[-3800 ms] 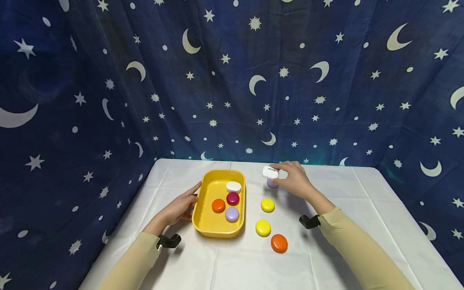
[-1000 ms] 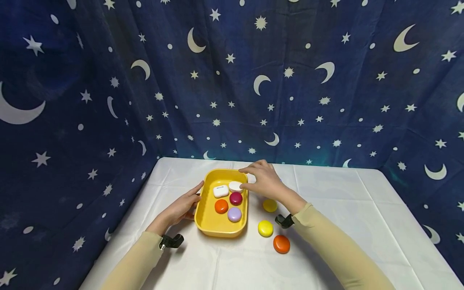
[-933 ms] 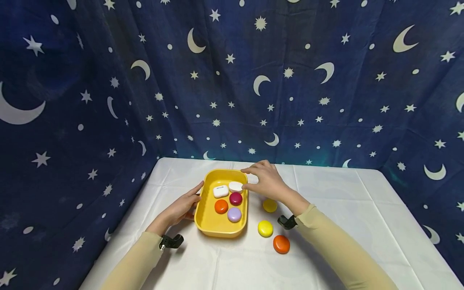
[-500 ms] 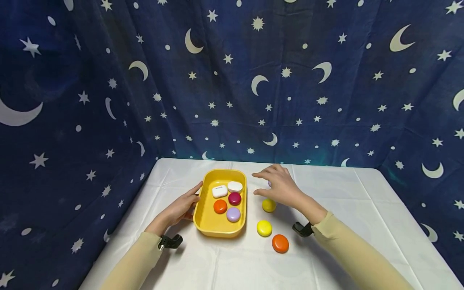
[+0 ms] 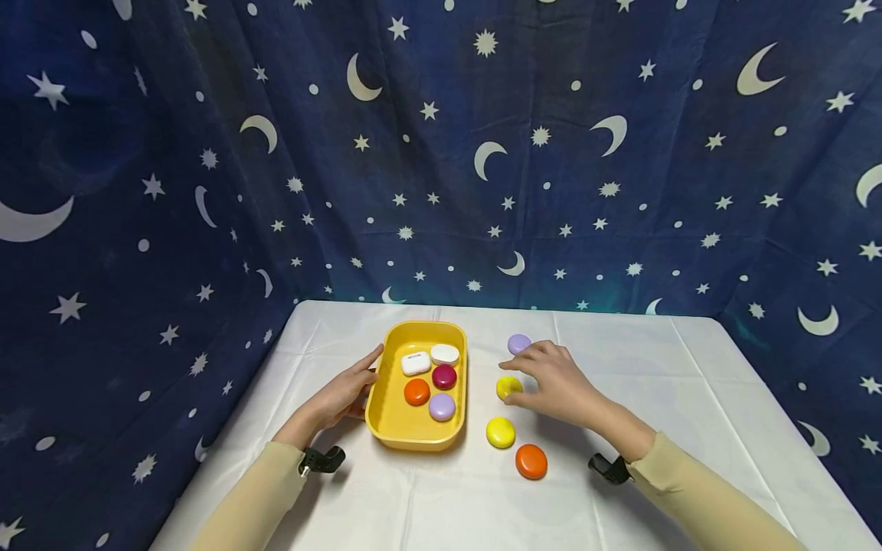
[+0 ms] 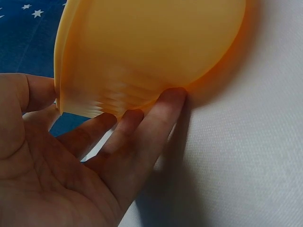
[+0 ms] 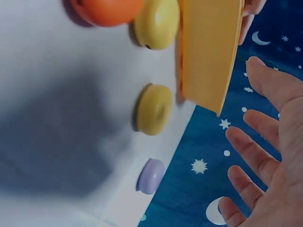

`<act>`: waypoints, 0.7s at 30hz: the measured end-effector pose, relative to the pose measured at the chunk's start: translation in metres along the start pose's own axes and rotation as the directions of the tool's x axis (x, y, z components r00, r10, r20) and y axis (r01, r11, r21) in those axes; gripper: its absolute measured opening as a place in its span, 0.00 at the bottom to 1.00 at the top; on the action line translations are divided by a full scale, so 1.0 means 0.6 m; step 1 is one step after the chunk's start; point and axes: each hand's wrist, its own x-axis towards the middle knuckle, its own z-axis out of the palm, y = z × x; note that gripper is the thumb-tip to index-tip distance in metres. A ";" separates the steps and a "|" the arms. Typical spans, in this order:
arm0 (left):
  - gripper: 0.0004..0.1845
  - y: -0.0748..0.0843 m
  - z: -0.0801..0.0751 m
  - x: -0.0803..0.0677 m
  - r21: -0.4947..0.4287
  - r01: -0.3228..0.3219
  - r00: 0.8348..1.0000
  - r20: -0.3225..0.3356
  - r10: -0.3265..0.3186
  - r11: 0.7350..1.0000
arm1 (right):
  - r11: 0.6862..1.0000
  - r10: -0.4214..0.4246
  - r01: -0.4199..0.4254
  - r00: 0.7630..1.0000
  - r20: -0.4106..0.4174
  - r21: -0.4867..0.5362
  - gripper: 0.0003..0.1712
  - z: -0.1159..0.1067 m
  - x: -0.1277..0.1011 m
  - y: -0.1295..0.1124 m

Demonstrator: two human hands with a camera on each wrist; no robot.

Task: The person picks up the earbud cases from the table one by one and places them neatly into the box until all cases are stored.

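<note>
Lettering on the white case (image 5: 416, 363) is unreadable; left hand (image 5: 342, 392) steadies yellow tray (image 5: 392, 430), right hand (image 5: 561, 383) hovers spread.

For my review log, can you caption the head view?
Left hand steadies a yellow tray of small cases; open right hand hovers beside a yellow case on the white table.

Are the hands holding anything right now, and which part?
The left hand rests straight fingers against the yellow tray's outer left wall. The right hand is open above a yellow case, with no grip on it.
</note>
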 end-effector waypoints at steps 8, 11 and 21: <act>0.35 0.002 0.000 -0.001 -0.005 0.000 1.000 0.013 0.000 1.000 | 1.000 -0.007 0.007 0.999 0.042 0.002 0.27 0.019 -0.052 0.004; 0.35 0.002 0.000 -0.002 -0.002 0.002 1.000 0.008 -0.002 1.000 | 1.000 -0.008 0.008 0.998 0.059 -0.006 0.28 0.026 -0.067 0.006; 0.35 0.003 0.002 -0.003 -0.002 -0.005 1.000 0.012 0.005 1.000 | 0.998 -0.067 0.067 0.995 0.071 0.003 0.30 0.037 -0.111 0.013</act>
